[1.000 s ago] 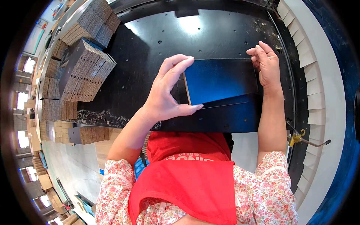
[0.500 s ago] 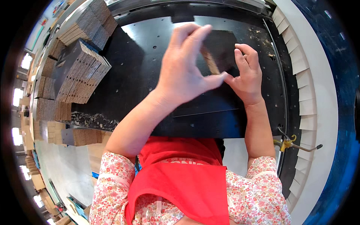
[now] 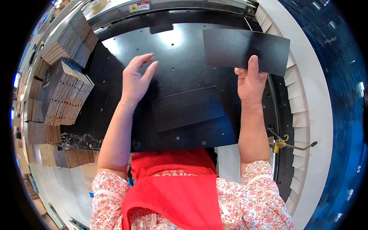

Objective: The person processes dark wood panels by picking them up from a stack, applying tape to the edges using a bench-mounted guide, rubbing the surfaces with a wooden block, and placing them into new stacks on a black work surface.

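Observation:
Toward the far right, my right hand (image 3: 252,84) grips a dark rectangular board (image 3: 245,46) by its near edge, with the thumb lying on the upper face. The board is raised off the black worktable (image 3: 184,71), its broad face turned up to me. My left hand (image 3: 137,81) hovers over the table's left half, thumb and fingers curved apart and holding nothing. Between my forearms, a second dark rectangular board (image 3: 188,109) lies flat on the table, slightly askew.
Stacks of dark-faced particleboard pieces (image 3: 66,94) stand along the table's left side, with more at the far left (image 3: 71,40). A yellow air gun (image 3: 279,145) hangs at the right edge, beside a pale pleated cover (image 3: 303,126). A tape roll (image 3: 99,6) sits at the back.
My hands were close together over the table, around a board showing its brown edge. My left hand has since drawn away to the left, and a board is now in my right hand.

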### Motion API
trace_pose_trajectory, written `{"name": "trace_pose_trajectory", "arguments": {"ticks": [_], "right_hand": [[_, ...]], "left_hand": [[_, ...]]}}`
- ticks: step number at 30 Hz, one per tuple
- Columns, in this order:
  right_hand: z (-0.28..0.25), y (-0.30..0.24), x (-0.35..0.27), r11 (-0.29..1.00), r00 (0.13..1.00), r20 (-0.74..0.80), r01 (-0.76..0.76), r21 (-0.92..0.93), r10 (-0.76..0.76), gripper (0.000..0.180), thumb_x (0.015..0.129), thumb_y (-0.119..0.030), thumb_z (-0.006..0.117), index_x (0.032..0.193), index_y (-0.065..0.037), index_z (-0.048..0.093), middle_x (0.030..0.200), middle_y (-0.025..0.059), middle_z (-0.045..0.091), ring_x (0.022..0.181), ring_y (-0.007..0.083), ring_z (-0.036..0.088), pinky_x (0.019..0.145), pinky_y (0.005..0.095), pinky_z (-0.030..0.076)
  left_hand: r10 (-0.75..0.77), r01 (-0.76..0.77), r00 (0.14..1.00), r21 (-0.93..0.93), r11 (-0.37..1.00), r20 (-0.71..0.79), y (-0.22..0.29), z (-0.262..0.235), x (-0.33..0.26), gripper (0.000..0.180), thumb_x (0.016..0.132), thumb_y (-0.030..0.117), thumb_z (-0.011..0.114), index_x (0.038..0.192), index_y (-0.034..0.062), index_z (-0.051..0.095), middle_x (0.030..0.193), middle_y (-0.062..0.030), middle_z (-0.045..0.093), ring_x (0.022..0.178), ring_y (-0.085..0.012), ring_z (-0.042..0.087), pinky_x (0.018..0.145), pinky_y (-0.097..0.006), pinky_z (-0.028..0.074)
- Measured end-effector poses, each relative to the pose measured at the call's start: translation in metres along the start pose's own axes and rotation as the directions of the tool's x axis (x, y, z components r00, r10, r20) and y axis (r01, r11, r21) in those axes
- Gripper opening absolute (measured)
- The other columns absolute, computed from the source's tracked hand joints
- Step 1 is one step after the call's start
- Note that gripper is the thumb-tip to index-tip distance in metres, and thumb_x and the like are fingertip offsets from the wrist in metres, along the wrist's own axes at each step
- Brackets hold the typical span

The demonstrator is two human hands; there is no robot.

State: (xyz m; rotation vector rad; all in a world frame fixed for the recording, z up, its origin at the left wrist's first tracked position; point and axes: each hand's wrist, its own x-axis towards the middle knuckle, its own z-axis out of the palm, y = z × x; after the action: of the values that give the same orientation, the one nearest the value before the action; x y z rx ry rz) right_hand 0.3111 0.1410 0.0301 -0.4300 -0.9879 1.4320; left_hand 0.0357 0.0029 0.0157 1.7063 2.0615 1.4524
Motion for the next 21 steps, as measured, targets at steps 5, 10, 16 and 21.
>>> {"name": "trace_pose_trajectory", "arguments": {"ticks": [5, 10, 16, 21], "right_hand": [[0.004, 0.001, -0.002, 0.995, 0.997, 0.012, -0.078, 0.065, 0.078, 0.016, 0.092, -0.024, 0.073, 0.102, -0.013, 0.067, 0.093, 0.0001, 0.07, 0.07, 0.0117, 0.067, 0.058, 0.0256, 0.056], [0.006, 0.005, -0.001, 0.964, 0.956, -0.153, -0.234, 0.131, 0.252, 0.016, 0.091, -0.028, 0.073, 0.094, -0.014, 0.065, 0.08, 0.0003, 0.068, 0.058, 0.0125, 0.063, 0.054, 0.0271, 0.053], [-0.004, 0.019, 0.001, 0.905, 0.87, -0.256, -0.383, 0.185, 0.421, 0.021, 0.09, -0.03, 0.074, 0.085, -0.013, 0.063, 0.07, -0.0006, 0.06, 0.058, 0.011, 0.056, 0.055, 0.0262, 0.049], [-0.006, 0.026, 0.002, 0.881, 0.832, -0.29, -0.441, 0.172, 0.473, 0.024, 0.09, -0.031, 0.074, 0.08, -0.014, 0.061, 0.068, -0.0011, 0.058, 0.06, 0.0115, 0.054, 0.057, 0.0274, 0.049]], "left_hand": [[-0.277, 0.249, 0.959, -0.286, 0.925, -0.06, -0.04, -0.001, -0.003, 0.024, 0.094, 0.016, 0.07, 0.112, 0.0015, 0.068, 0.099, -0.0041, 0.069, 0.092, -0.0114, 0.065, 0.086, -0.025, 0.052], [-0.232, 0.226, 0.972, -0.122, 0.966, -0.04, -0.04, 0.004, -0.005, 0.022, 0.092, 0.014, 0.07, 0.111, 0.0027, 0.069, 0.098, -0.0045, 0.068, 0.093, -0.0129, 0.065, 0.089, -0.027, 0.051], [-0.205, 0.202, 0.979, -0.085, 0.976, -0.022, -0.041, 0.003, -0.005, 0.021, 0.091, 0.014, 0.071, 0.109, 0.0032, 0.069, 0.098, -0.0057, 0.068, 0.093, -0.014, 0.065, 0.089, -0.028, 0.051], [-0.227, 0.225, 0.974, -0.117, 0.967, 0.0, -0.04, -0.001, -0.005, 0.02, 0.091, 0.013, 0.07, 0.109, 0.0022, 0.069, 0.098, -0.0048, 0.068, 0.093, -0.0131, 0.065, 0.088, -0.028, 0.051]]}}
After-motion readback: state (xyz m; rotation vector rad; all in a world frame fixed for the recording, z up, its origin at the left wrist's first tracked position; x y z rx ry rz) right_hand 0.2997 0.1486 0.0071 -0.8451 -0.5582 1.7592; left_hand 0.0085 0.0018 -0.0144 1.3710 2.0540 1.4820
